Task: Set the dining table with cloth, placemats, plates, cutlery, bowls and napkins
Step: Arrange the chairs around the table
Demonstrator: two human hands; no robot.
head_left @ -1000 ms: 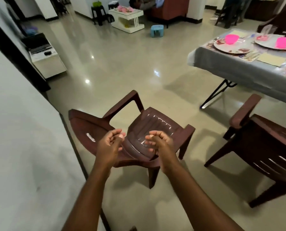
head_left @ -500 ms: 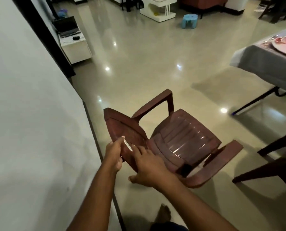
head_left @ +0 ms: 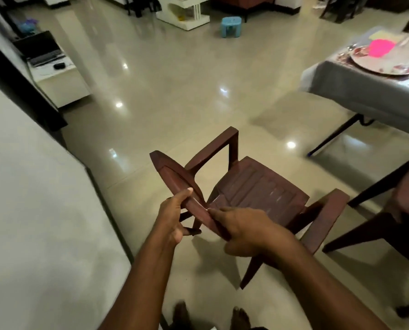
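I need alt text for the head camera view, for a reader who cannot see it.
Both hands, left hand and right hand, grip the backrest of a brown plastic chair on a glossy floor. At right, a grey-clothed table holds a plate and pink bowl.

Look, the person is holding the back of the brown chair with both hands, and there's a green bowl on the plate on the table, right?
Almost. The bowl is bright pink, not green; the head view shows it on the plate at the table's corner. The rest holds: the left hand and the right hand both grip the back of the brown chair.
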